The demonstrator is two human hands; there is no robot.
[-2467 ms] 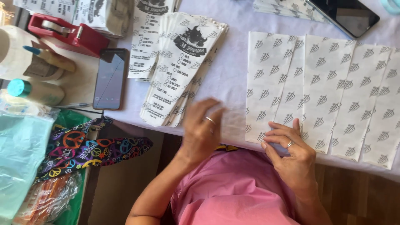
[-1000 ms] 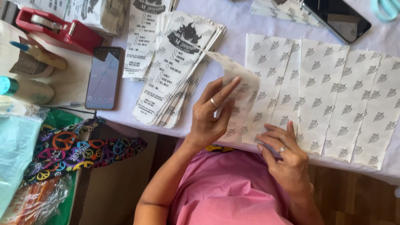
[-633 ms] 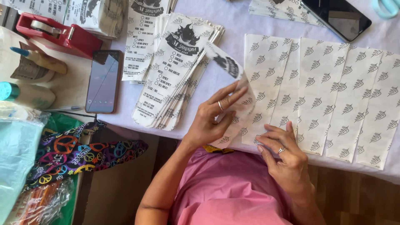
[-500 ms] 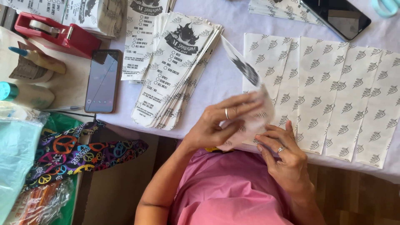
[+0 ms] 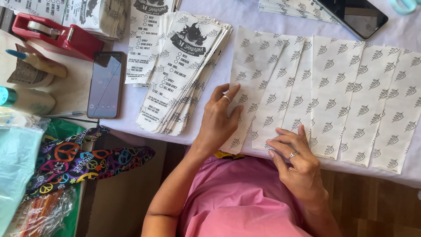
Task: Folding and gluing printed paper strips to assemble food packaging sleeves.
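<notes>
A row of several white paper bags with a small dark leaf pattern [image 5: 333, 92] lies overlapping on the white table [image 5: 245, 13]. My left hand [image 5: 221, 116] rests flat, fingers spread, on the leftmost patterned bag [image 5: 252, 66]. My right hand [image 5: 294, 158] presses its fingertips on the lower edge of the neighbouring bags near the table's front edge. A fanned stack of printed paper bags [image 5: 186, 70] lies just left of my left hand. Neither hand grips anything.
A black phone [image 5: 105, 85] and a red tape dispenser [image 5: 57, 37] lie at the left, with bottles [image 5: 26, 101] beside them. Another dark phone [image 5: 355, 15] sits at the top right. A colourful patterned cloth [image 5: 79, 160] hangs below the table at the left.
My left hand lifted a patterned bag from the stack side, turned it over, and has now laid it flat at the left end of the row. My right hand stayed in place.
</notes>
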